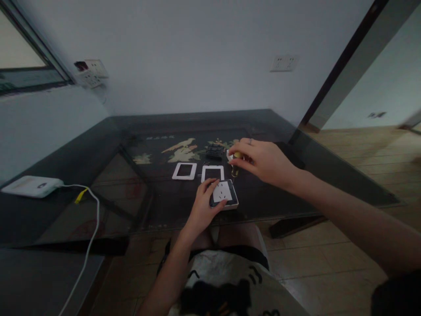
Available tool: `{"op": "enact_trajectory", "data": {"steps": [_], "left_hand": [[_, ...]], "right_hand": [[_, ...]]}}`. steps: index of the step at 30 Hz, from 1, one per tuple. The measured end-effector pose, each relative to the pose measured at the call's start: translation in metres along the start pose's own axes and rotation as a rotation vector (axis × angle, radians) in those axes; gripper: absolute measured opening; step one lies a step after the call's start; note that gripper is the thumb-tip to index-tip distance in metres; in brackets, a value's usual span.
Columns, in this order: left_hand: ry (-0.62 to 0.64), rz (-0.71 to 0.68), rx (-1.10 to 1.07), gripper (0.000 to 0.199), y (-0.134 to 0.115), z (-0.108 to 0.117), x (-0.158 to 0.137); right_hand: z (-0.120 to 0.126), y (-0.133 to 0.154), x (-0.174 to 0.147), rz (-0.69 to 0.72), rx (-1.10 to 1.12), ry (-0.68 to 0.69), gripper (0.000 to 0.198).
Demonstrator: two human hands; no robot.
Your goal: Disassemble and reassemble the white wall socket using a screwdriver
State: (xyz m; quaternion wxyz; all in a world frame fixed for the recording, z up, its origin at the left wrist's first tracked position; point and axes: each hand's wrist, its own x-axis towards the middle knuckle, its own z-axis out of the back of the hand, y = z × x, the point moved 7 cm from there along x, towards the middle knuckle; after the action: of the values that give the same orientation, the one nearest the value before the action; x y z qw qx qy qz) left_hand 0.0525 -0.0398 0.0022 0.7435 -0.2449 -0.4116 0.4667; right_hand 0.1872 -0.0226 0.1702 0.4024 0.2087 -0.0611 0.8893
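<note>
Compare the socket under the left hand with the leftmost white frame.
The socket has a slotted white face inside a dark border; the frame is a white border around a dark middle. The left hand holds the socket; the frame lies untouched. Both look squarish.

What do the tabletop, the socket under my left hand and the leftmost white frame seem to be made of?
Tabletop: glass or lacquered wood, perhaps; dark and glossy, with apparent reflections. Socket: probably hard plastic, with a smooth white slotted face. Frame: likely plastic, evenly white, though painted metal is possible.
</note>
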Motion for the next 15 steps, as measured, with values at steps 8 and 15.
{"op": "enact_trajectory", "data": {"steps": [8, 15], "left_hand": [[0.008, 0.017, 0.003, 0.052, 0.0000, -0.0001, 0.0000], [0.014, 0.026, 0.012, 0.052, 0.0003, -0.0007, 0.0000]], "right_hand": [[0.0004, -0.0005, 0.0030, 0.067, 0.070, 0.089, 0.039], [0.0054, 0.0042, 0.0012, 0.094, 0.066, 0.086, 0.026]]}}
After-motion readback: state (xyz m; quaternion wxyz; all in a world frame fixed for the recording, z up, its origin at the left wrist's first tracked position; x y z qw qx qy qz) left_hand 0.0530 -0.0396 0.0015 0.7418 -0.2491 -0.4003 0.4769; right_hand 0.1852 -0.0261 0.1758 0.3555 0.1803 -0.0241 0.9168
